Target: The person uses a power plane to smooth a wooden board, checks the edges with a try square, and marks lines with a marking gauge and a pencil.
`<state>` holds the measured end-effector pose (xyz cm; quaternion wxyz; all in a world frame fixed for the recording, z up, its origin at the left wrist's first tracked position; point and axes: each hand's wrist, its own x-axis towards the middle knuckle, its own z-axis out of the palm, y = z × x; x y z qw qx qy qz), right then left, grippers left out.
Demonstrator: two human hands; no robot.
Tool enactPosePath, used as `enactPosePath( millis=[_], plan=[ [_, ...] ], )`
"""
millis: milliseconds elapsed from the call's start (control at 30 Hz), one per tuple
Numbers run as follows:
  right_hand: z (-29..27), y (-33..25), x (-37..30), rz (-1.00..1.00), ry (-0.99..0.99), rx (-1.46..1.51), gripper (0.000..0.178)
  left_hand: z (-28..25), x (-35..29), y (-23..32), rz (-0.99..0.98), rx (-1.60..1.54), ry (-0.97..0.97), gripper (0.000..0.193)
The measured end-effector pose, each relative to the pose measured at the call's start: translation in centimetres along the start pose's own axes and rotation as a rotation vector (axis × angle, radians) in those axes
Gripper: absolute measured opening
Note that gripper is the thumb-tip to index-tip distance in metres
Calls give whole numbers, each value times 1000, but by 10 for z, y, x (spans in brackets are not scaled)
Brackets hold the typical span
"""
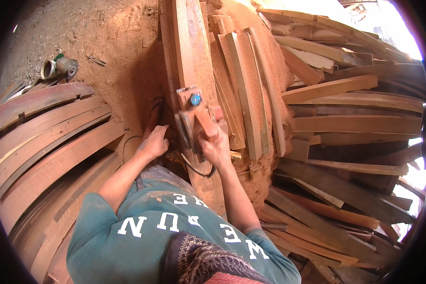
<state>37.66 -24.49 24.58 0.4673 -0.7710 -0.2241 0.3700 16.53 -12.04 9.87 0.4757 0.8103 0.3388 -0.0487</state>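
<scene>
A power planer with a blue knob at its front and a black cord at its rear stands on a long wooden beam. My right hand is wrapped round its rear handle, so part of the grip is hidden. The beam runs away from me, with a narrower wooden strip along its upper part. To the left of the planer, my left hand is near my leg, its fingers curled in and nothing visible in them.
Curved boards are stacked at my left. Just right of the beam, more wooden pieces lie on sawdust, and a large timber pile fills the right side. Pliers and an open tin lie at the far left.
</scene>
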Motion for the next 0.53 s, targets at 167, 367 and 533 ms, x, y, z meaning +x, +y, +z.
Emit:
enactPosePath(
  millis=[167, 367, 533],
  plan=[
    [-24, 17, -87, 27, 7, -68, 25, 43, 12, 33, 28, 125, 256, 99],
    [-69, 40, -167, 182, 88, -15, 33, 60, 40, 79, -93, 183, 236, 126],
    [-95, 44, -186, 295, 220, 72, 33, 32, 28, 90, 27, 7, 167, 138]
  ],
)
